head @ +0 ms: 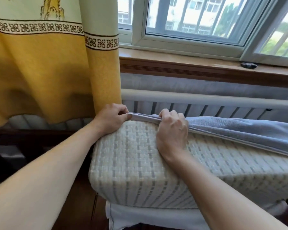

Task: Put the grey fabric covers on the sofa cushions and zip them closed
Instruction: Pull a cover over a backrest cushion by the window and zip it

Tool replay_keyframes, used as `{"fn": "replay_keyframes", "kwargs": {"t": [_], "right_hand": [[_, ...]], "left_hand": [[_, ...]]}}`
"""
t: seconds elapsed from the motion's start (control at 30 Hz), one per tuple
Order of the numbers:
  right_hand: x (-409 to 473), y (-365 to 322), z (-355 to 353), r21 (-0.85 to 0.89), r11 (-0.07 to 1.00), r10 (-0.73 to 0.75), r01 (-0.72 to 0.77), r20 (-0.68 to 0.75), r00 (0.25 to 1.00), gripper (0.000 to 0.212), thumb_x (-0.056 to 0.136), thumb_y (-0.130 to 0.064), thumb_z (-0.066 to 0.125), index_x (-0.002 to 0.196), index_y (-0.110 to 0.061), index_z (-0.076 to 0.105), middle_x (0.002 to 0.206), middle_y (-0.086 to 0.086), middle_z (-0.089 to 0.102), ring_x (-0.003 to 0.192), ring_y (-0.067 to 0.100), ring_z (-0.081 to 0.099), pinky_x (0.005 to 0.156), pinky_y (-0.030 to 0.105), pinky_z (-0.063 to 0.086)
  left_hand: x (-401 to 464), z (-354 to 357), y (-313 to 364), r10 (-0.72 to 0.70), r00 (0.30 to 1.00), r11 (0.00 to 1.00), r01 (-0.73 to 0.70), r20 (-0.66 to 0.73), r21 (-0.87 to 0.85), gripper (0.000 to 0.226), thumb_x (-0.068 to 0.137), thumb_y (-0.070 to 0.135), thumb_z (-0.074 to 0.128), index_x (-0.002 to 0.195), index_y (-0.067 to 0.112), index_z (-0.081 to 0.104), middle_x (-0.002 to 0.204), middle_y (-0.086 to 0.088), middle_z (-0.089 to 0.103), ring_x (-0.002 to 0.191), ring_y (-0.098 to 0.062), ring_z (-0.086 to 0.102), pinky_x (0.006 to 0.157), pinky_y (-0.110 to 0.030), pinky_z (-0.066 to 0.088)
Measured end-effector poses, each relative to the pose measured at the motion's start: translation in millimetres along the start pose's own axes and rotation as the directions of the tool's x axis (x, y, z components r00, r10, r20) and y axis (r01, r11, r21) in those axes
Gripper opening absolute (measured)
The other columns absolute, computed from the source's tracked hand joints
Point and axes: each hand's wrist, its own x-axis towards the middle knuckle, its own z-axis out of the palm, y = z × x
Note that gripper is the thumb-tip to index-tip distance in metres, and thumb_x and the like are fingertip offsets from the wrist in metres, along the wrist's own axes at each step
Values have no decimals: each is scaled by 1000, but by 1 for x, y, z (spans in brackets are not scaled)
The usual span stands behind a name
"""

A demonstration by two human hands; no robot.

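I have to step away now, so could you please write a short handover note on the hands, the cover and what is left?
Left hand: pinches the cover's edge at the cushion corner.
Right hand: grips the same edge further along.
Cover: grey, bunched along the cushion's far side; the woven near face is bare.
Done: cover started on.
Left: pull it over the cushion and zip it shut.

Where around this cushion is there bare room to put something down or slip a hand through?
The wooden windowsill lies bare between the yellow curtain and a small dark object at its right. The woven cushion top is open between the forearms. It is crowded along the far edge, where the left hand and right hand pinch the grey cover.
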Motion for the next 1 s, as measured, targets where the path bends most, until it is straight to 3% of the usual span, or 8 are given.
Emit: {"fn": "replay_keyframes", "kwargs": {"t": [0.2,0.4,0.53,0.63,0.8,0.87,0.93,1.0], "right_hand": [[2,-34,14,-5,1000,-9,9,15,1000,29,86,-2,31,96,-12,57,101,10,61,97,31,47,82,37,29],[3,-46,23,72,997,-21,21,-7,1000,10,91,-16,39,82,-20,40,95,7,61,95,29,48,79,38,22],[1,-40,23,144,988,-54,59,-41,998,11,84,-20,32,76,-19,39,87,8,62,87,29,50,73,36,19],[2,-38,22,182,981,-70,67,7,998,14,75,-22,29,77,-19,43,85,6,62,85,28,49,70,33,15],[-24,-25,-7,185,972,-175,145,153,973,13,91,-30,39,88,-19,46,100,6,61,98,28,49,79,35,21],[-46,-21,-23,182,965,-235,190,265,935,38,88,-49,51,105,-16,48,113,5,55,107,26,46,90,37,26],[-57,-19,-39,166,959,-276,230,355,893,76,66,-77,52,111,-17,42,113,0,44,106,20,39,93,35,27],[-67,-12,-48,135,926,-375,351,401,835,106,42,-89,51,119,-18,35,110,-4,31,105,15,30,94,32,22]], "left_hand": [[-1,16,-11,25,971,982,-68,-236,-176,36,89,19,58,56,17,44,55,3,45,55,-11,41,54,-28,31],[-15,23,-17,166,845,976,-214,-508,-38,24,79,27,54,61,18,42,51,6,43,52,-18,43,51,-26,20],[-29,18,-20,154,851,986,-96,-503,139,27,83,45,50,66,23,47,67,-3,61,68,-30,58,54,-29,30],[-51,16,-13,136,843,960,17,-520,279,23,92,36,50,79,19,56,83,-2,63,82,-27,56,58,-30,27],[-67,24,-1,45,814,964,117,-579,239,21,95,30,47,85,15,58,89,-4,63,87,-25,54,59,-31,28],[-68,22,-3,65,834,969,79,-548,235,19,92,32,52,83,16,59,88,-3,63,88,-25,54,59,-31,28],[-75,22,-3,64,827,974,69,-559,214,16,90,30,56,84,16,61,88,-3,62,88,-26,55,60,-31,29],[-87,23,0,13,816,979,108,-578,174,11,89,26,58,88,15,63,92,-3,62,91,-26,55,62,-31,30]]}}
